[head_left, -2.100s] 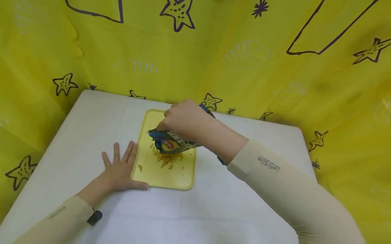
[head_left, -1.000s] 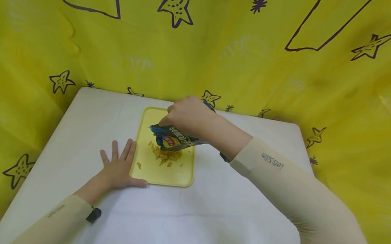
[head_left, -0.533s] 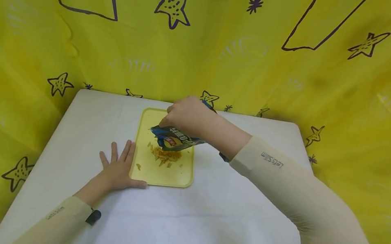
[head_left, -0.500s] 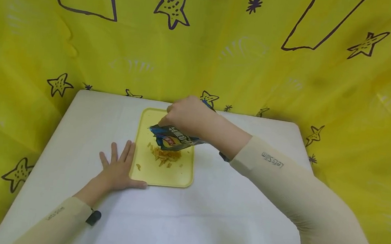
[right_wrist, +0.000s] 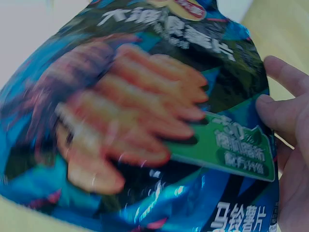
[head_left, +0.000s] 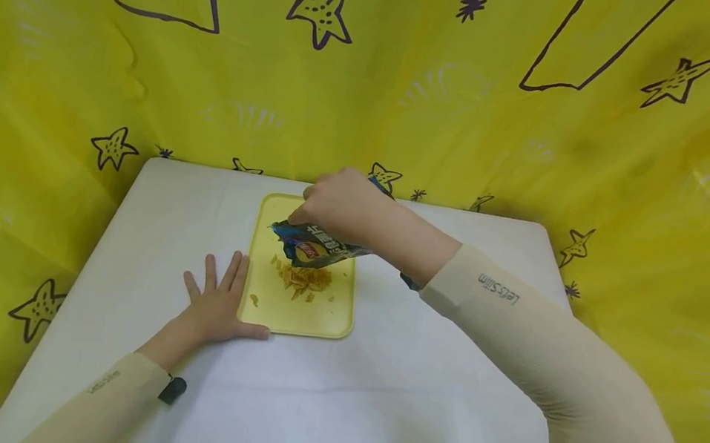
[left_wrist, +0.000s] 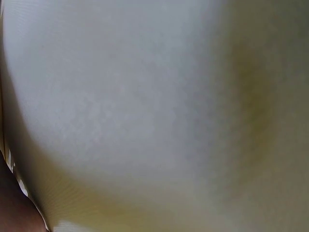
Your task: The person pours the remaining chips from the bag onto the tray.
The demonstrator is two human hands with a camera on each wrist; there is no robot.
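Note:
My right hand (head_left: pixel 345 207) grips a dark blue bag of potato chips (head_left: pixel 314 247) along one edge and holds it tilted above a yellow tray (head_left: pixel 321 325). In the right wrist view the chip bag (right_wrist: pixel 135 116) fills most of the picture, with the fingers of the right hand (right_wrist: pixel 289 111) pinching its side. A small heap of broken potato chips (head_left: pixel 304 281) lies on the tray under the bag's mouth, and a few crumbs are scattered around it. Fingers spread, my left hand (head_left: pixel 217 306) lies flat against the tray's near left corner. Blurred fabric fills the left wrist view.
The tray lies on a white-covered table (head_left: pixel 400 392), towards its far side. Behind and beside the table hangs a yellow curtain (head_left: pixel 370 104) with drawn stars.
More chips show in the heap than two seconds ago. The bag stays tilted over the tray with only slight movement, and the left hand keeps its place.

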